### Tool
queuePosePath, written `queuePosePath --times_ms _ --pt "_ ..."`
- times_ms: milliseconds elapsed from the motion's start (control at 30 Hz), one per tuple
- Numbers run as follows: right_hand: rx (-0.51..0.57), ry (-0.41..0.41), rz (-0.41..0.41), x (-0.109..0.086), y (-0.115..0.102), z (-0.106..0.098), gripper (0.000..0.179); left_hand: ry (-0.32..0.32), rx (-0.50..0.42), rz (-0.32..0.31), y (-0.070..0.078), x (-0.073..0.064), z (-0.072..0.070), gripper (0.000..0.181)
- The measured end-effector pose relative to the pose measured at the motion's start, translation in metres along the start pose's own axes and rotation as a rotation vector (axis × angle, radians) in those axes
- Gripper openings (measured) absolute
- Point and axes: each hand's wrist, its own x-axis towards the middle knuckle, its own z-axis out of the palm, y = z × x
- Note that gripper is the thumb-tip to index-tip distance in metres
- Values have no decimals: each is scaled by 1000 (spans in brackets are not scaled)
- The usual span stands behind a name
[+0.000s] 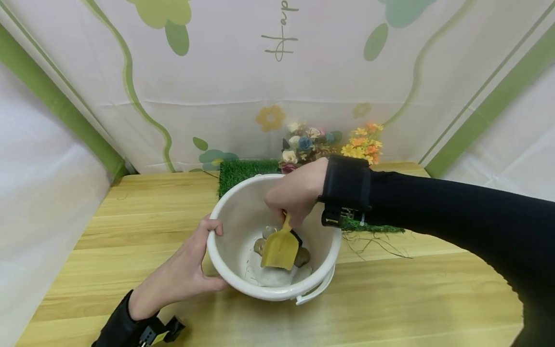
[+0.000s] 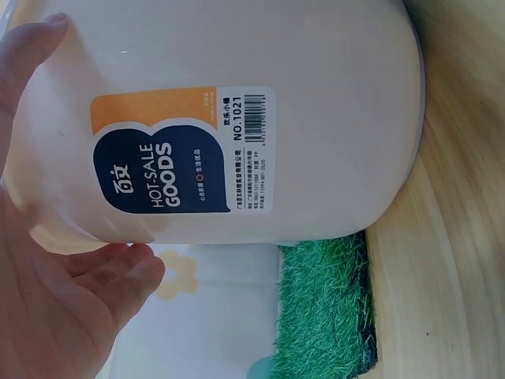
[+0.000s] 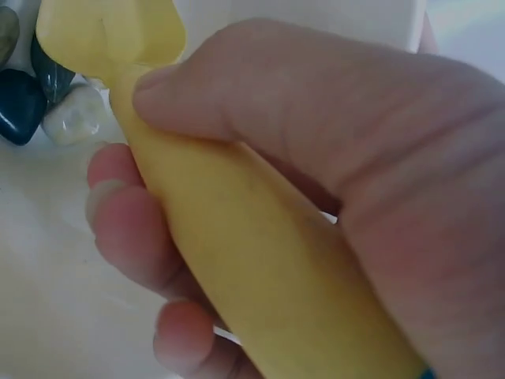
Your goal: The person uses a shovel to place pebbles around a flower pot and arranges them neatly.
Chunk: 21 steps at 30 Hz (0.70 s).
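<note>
A white bucket (image 1: 260,291) stands on the wooden table, and smooth stones (image 1: 302,257) lie on its bottom. Over its left rim curl fingers of my left hand (image 1: 186,272), while the thumb lies along the outside. The left wrist view shows that hand (image 2: 55,316) against the bucket's labelled side (image 2: 339,118). Inside the bucket, my right hand (image 1: 299,190) grips the handle of a yellow toy shovel (image 1: 279,250), its blade low among the stones. Thumb and fingers wrap the shovel handle (image 3: 237,237) in the right wrist view, with several stones (image 3: 20,106) beyond the blade.
Behind the bucket lies a green artificial grass mat (image 1: 247,169). Artificial flowers (image 1: 305,143) stand at the back by a printed cloth (image 1: 217,72). Thin dark strands (image 1: 377,243) lie right of the bucket. The bucket's handle (image 1: 318,291) hangs at its front right.
</note>
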Motion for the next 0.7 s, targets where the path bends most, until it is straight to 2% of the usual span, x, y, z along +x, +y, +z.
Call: queuePosePath --times_ms 100,267,333,467,700 --pt "-15 -3 -2 17 14 11 35 4 6 1 0 0 0 76" --pt "-80 -1 -43 56 54 40 31 7 0 12 0 0 0 76" --pt "-102 -12 -51 65 61 45 28 7 -5 16 0 0 0 76" --pt "-87 -26 -71 74 71 52 27 5 -17 13 0 0 0 75" --pt "85 -124 -83 78 87 54 29 5 -21 15 1 0 0 74"
